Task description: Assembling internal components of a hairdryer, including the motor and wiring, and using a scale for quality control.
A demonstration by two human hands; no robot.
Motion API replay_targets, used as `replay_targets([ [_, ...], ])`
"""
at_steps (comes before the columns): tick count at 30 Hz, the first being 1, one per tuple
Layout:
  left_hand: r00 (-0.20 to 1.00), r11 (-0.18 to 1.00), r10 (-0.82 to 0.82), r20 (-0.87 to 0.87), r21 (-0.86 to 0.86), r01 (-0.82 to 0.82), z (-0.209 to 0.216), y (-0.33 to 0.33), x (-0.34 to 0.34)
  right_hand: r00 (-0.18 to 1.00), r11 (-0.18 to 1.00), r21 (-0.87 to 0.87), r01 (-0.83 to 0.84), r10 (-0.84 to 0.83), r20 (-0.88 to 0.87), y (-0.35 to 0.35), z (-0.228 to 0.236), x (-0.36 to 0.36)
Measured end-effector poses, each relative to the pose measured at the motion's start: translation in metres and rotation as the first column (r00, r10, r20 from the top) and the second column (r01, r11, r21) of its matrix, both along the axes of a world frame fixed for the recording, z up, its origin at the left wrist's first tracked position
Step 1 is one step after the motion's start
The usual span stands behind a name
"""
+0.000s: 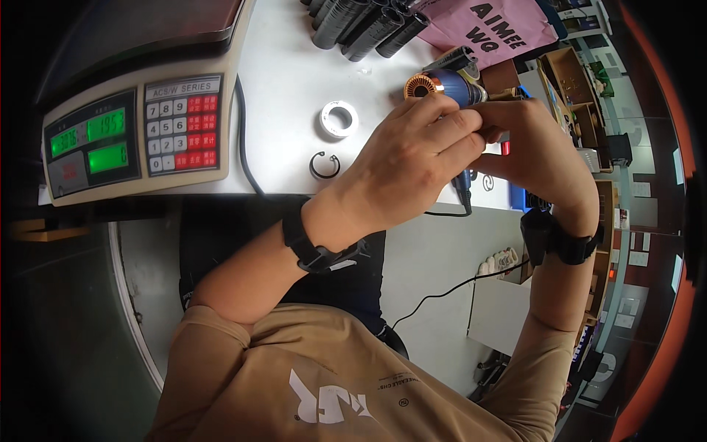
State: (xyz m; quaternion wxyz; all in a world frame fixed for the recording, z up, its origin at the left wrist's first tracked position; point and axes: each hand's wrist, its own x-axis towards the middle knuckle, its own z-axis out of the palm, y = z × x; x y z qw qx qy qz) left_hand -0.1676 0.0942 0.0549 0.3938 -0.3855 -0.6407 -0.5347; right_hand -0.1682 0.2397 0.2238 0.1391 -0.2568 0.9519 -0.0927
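My left hand [412,151] and my right hand [521,140] meet over the right part of the white table, fingers closed and fingertips pressed together. Whatever they pinch is hidden by the fingers. Beyond them lies a blue hair-dryer-like device [451,82] with a copper-coloured round grille; its corded end [462,190] shows below the hands. To the left of my left hand, a white ring [327,120] and a black open retaining ring [312,168] lie flat. Small ring-like parts [487,182] rest below my right hand.
A scale [140,140] with a lit green display and keypad stands at the left, its black cable [244,140] beside it. Several black cylinders [374,33] stand at the back near a pink bag [504,33]. Shelves with boxes [571,77] line the right; a black cord [434,296] hangs below.
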Motion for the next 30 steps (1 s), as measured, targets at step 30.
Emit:
replay_targets([
  [30, 0.877, 0.984, 0.058, 0.478, -0.178, 0.032, -0.043, 0.002, 0.022, 0.987, 0.988, 0.005, 0.153, -0.153, 0.052, -0.010, -0.008, 0.000],
])
